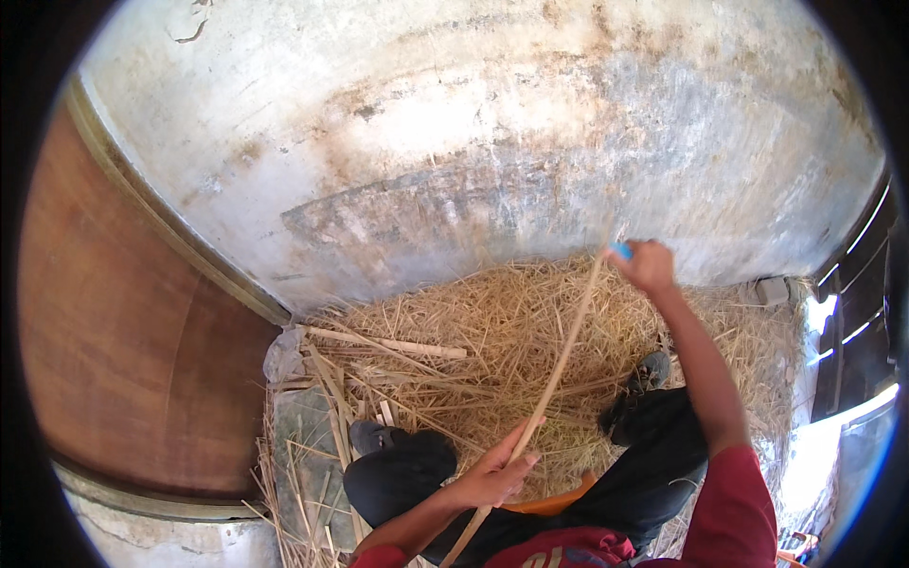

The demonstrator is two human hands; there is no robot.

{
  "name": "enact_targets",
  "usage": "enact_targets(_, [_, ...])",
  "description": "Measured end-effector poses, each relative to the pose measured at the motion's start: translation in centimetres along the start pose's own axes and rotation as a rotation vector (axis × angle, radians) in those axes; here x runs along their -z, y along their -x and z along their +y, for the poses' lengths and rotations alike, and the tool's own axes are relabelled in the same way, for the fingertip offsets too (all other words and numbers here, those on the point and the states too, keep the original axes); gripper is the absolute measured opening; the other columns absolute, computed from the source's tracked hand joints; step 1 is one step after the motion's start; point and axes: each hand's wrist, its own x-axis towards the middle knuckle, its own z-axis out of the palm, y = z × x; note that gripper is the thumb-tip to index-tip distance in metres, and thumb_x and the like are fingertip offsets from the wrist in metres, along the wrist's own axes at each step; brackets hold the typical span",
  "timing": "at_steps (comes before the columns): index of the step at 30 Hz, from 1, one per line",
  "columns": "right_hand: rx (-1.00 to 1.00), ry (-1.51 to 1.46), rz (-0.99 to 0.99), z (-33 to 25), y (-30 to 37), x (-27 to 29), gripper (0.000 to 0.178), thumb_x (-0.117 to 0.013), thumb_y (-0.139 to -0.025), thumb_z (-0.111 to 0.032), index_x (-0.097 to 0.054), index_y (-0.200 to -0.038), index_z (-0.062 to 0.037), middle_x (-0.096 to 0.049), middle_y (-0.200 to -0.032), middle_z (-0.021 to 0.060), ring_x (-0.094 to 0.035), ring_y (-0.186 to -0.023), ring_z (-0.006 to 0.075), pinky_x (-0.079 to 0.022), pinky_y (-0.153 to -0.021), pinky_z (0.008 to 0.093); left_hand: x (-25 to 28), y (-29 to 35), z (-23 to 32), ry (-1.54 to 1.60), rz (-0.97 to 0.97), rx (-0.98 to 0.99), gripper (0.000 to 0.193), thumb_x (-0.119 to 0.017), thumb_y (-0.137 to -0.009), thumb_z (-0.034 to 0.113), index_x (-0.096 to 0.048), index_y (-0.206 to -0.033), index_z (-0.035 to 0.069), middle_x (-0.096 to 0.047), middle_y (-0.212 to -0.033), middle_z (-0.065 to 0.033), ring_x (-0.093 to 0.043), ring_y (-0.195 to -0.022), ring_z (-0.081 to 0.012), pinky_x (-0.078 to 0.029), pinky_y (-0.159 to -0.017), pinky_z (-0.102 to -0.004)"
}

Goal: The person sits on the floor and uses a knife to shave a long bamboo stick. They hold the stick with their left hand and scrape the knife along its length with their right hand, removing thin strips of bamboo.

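A long, pale bamboo strip (568, 352) slants from my lap up and away to the right. My left hand (490, 476) is closed round its lower part, above my thighs. Out at the far end, my right hand (651, 266) grips a tool with a blue handle (620, 250), held against or right beside the strip. A thin blurred streak rises from there, and I cannot make out the tool's blade. Between my legs lies an orange object (557, 499), partly covered by my left hand and clothing.
Straw-like shavings (511, 312) cover the ground up to a stained wall (454, 142). Split bamboo pieces (417, 347) lie at the left, near a grey slab (308, 426). A brown panel (142, 312) stands far left. A small grey block (772, 291) sits at the right.
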Motion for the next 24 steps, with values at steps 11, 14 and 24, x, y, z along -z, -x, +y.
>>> enact_targets(11, [-0.369,-0.207,-0.244,6.9,2.2,1.8,0.083,-0.032,-0.088,-0.071,-0.067,-0.083,0.0034,-0.065,-0.080,0.0271,-0.063,-0.080,0.0412,-0.049,-0.079,0.0469,0.9,0.0,-1.1,-0.193,0.185,-0.010,0.064,-0.046,-0.100,0.027,-0.009,-0.151,0.012,-0.042,-0.066,0.0016,-0.037,-0.043,-0.0033,-0.036,-0.037,-0.0191])
enact_targets(14, [0.082,-0.302,-0.250,-0.9,5.4,3.6,0.072,-0.040,-0.085,-0.072,-0.070,-0.084,-0.0064,-0.065,-0.069,0.0184,-0.064,-0.069,0.0348,-0.050,-0.069,0.0454,1.5,-1.4,-0.2,-0.078,0.167,-0.078,0.059,-0.040,-0.102,0.028,-0.009,-0.151,0.013,-0.039,-0.063,0.0011,-0.034,-0.042,-0.0045,-0.036,-0.037,-0.0195])
enact_targets(24, [0.621,-0.232,-0.028,-8.7,9.1,1.9,0.077,-0.048,-0.072,-0.081,-0.059,-0.058,-0.0065,-0.054,-0.047,0.0101,-0.056,-0.041,0.0296,-0.044,-0.041,0.0402,2.0,-1.9,0.0,0.107,0.160,-0.104,0.053,-0.029,-0.104,0.029,-0.009,-0.151,0.017,-0.035,-0.056,0.0008,-0.032,-0.040,-0.0076,-0.034,-0.040,-0.0206])
